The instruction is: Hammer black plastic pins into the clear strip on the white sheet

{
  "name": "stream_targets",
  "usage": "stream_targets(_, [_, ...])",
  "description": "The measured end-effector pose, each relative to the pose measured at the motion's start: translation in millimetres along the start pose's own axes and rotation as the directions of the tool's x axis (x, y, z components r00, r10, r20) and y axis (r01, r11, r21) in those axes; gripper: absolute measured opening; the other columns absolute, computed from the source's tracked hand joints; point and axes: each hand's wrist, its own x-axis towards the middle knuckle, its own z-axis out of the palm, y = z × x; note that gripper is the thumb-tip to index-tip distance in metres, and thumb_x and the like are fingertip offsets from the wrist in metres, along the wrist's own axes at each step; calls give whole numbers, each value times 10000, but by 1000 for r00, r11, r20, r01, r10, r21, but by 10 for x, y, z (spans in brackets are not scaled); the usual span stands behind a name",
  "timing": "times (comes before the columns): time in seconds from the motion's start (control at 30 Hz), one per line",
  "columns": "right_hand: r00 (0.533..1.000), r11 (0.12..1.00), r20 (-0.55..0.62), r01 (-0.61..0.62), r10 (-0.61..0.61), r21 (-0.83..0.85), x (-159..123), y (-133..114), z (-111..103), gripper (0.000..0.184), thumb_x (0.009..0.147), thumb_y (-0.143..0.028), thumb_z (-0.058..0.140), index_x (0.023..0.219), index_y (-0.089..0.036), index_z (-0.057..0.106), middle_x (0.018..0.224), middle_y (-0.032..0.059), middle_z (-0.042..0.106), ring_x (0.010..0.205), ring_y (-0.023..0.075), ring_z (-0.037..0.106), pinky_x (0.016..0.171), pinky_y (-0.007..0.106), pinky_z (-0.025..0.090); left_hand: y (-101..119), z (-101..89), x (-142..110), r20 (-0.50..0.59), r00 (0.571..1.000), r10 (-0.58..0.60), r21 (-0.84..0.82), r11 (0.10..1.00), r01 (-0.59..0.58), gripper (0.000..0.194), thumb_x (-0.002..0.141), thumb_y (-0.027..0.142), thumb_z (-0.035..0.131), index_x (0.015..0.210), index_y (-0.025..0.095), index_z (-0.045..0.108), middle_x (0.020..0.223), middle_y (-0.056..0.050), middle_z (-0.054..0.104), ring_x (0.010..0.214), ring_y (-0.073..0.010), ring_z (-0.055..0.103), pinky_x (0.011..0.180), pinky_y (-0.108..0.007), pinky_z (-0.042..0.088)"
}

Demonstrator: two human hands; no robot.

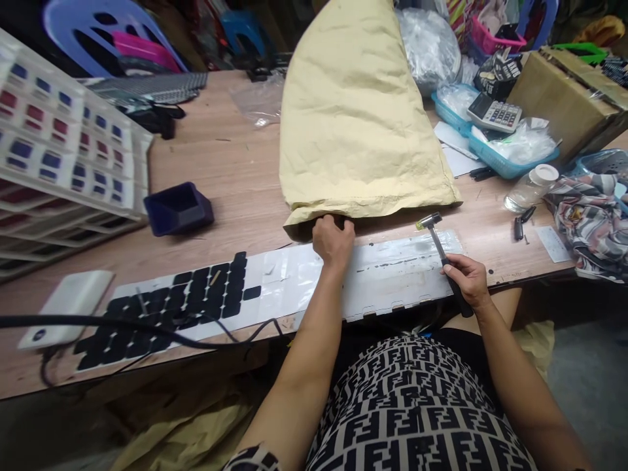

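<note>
A large pale yellow paper sack point(358, 118) lies on the table with its near edge facing me. My left hand point(333, 241) is closed at that edge, its fingertips partly hidden against the dark opening. A small hammer point(438, 248) with a black grip and a yellowish tip is in my right hand point(466, 278), its head raised to the right of the sack's near edge. Beneath both hands runs a whitish strip point(392, 278) along the table's front edge. Rows of black rounded pads point(196, 291) lie on a white sheet to the left.
White plastic drawers point(73, 150) and a dark blue bin point(179, 210) stand at left. A black cable point(122, 321) crosses the front left near a white box point(73, 304). At right are blue baskets point(515, 163), a calculator point(494, 112), a clear jar point(530, 186) and a cardboard box point(569, 98).
</note>
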Motion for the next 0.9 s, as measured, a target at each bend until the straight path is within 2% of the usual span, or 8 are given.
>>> stream_targets(0.1, [1000,1000,10,4,-4,-1,0,6,3,316,752,-430,780,966,-197,764,745,31,728,686,213,715,684,350,596,36,124,240,46,987,-157,71,986,153,278,789,368,626,939,145,696,1071,-223,680,1035,-394,631,875,-491,497])
stream_targets(0.27, [1000,1000,15,3,-3,-3,-7,-11,5,309,763,-420,773,970,-191,760,789,38,737,705,212,720,702,352,596,-2,102,249,121,968,-219,53,975,214,301,768,465,671,824,170,685,1013,-213,705,1009,-392,654,851,-479,501])
stream_targets(0.43, [1000,1000,14,-3,2,10,-8,3,8,310,754,-416,779,966,-191,759,776,36,736,694,210,717,690,345,593,-86,-128,-14,126,984,-129,-15,991,132,203,771,406,688,825,210,675,900,-85,712,952,-296,652,817,-387,496])
stream_targets(0.53, [1000,1000,12,-4,4,8,-6,7,8,312,752,-416,780,964,-188,761,769,35,736,688,207,714,689,341,593,-64,-199,-285,141,989,46,-113,993,-30,158,795,346,676,886,218,678,948,-39,691,907,-221,633,785,-322,486])
stream_targets(0.6, [1000,1000,12,2,-2,6,-5,3,6,304,756,-406,777,968,-188,763,760,32,734,686,203,712,689,335,590,-4,-173,-461,233,936,263,-197,956,-219,142,802,328,691,885,214,671,966,-37,675,867,-200,611,751,-306,474])
stream_targets(0.73, [1000,999,15,25,-25,-30,-12,1,-1,289,766,-382,767,976,-183,768,781,36,740,689,196,701,683,326,586,134,16,-666,370,681,632,-336,774,-536,84,823,271,707,876,219,667,897,-25,677,887,-213,567,816,-341,434])
stream_targets(0.8, [999,997,23,43,-42,-60,-19,9,-2,282,771,-376,760,974,-181,769,803,40,742,682,192,693,672,326,586,170,119,-686,357,651,670,-360,742,-566,83,834,266,710,897,222,679,897,-20,681,912,-217,554,858,-359,414])
stream_targets(0.9, [996,991,48,77,-72,-112,-28,12,2,269,785,-369,741,977,-182,769,800,38,730,667,186,676,642,319,579,174,213,-667,345,683,644,-390,760,-520,122,828,292,734,930,232,709,901,-14,680,944,-221,553,886,-367,403])
